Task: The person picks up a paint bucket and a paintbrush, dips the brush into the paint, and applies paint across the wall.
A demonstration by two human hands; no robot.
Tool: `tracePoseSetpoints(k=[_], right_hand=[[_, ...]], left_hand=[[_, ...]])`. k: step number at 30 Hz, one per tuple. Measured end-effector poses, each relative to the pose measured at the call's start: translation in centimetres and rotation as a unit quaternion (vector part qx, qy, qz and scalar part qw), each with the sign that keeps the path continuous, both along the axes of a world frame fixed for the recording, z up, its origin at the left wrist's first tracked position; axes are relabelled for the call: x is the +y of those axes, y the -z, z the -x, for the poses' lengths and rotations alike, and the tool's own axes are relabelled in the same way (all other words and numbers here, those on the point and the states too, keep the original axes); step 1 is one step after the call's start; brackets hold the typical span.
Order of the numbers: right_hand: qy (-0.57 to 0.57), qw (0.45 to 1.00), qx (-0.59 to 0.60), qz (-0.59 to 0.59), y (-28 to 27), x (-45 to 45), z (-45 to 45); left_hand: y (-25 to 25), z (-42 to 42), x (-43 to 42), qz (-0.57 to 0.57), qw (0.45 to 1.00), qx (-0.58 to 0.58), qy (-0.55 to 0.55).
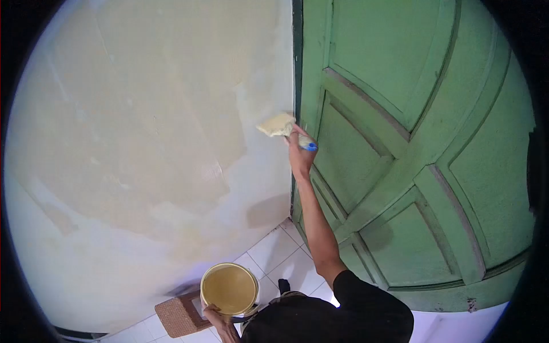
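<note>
In my right hand (299, 150) is a wide paintbrush (278, 124), its bristles coated in cream paint and the blue end of its handle showing. The fingers wrap round the handle, close to the wall's edge beside the door frame. Whether the bristles touch the wall I cannot tell. Low in view, my left hand (221, 321) grips the near rim of a round paint bucket (257, 281), with yellowish cream paint (229, 287) inside. Uneven cream patches cover much of the pale wall (269, 74).
A green panelled door (377, 103) fills the right side, with a dark frame strip (297, 57) between it and the wall. White floor tiles (277, 251) lie below. A brown woven item (174, 318) stands on the floor beside the bucket.
</note>
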State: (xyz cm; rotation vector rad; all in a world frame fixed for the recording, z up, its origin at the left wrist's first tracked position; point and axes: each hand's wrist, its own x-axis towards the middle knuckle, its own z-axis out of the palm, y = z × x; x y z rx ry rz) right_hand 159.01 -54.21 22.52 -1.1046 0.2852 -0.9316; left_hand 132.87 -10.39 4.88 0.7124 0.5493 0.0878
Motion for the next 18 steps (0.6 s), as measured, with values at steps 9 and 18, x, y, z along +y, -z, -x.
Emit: tracePoseSetpoints(k=[9,18], right_hand=[[-0.046,0.974,-0.22,0.042,-18.4,1.8,-5.1],[-0.008,0.985,-0.169,0.036,-9.8,3.5,-6.6]], left_hand=[[-1.2,0.5,-0.5,0.033,0.999,-0.01,-0.013],[-1.1,1.0,0.0,0.004,1.0,-0.022,-0.002]])
